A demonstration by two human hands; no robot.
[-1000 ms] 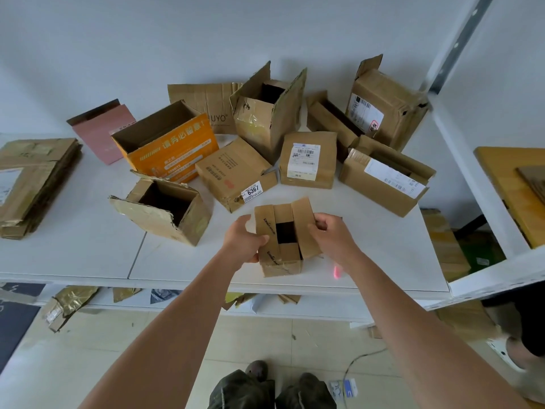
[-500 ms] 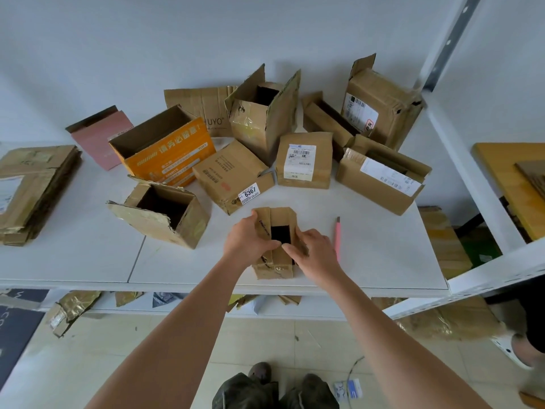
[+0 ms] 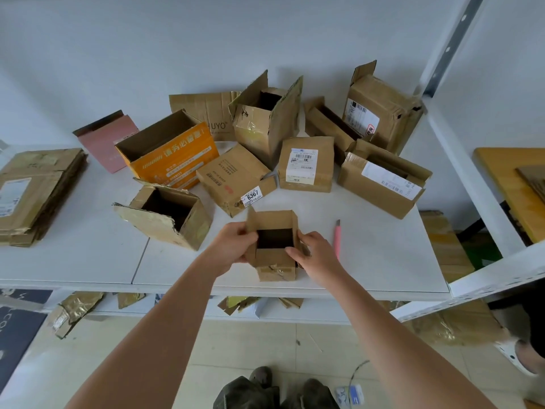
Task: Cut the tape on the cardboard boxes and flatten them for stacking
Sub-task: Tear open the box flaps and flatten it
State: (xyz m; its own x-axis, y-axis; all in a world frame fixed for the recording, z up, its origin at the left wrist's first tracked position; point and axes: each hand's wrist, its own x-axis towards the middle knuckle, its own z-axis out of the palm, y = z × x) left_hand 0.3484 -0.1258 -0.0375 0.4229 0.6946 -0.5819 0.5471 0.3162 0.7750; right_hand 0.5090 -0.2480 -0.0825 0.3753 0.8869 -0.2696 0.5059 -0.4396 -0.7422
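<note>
Head view: my left hand (image 3: pixel 233 246) and right hand (image 3: pixel 317 255) grip the small open box (image 3: pixel 274 246); pink cutter (image 3: pixel 337 236) just right, open boxes crowding behind.

White table (image 3: pixel 368 261) bears cardboard boxes (image 3: pixel 306 163), pink cutter (image 3: pixel 337 237).

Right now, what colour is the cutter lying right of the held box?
Pink, with a grey tip; cutter shows in the head view.

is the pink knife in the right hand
No, the pink knife lies on the table beside the right hand, which grips the small box.
</note>
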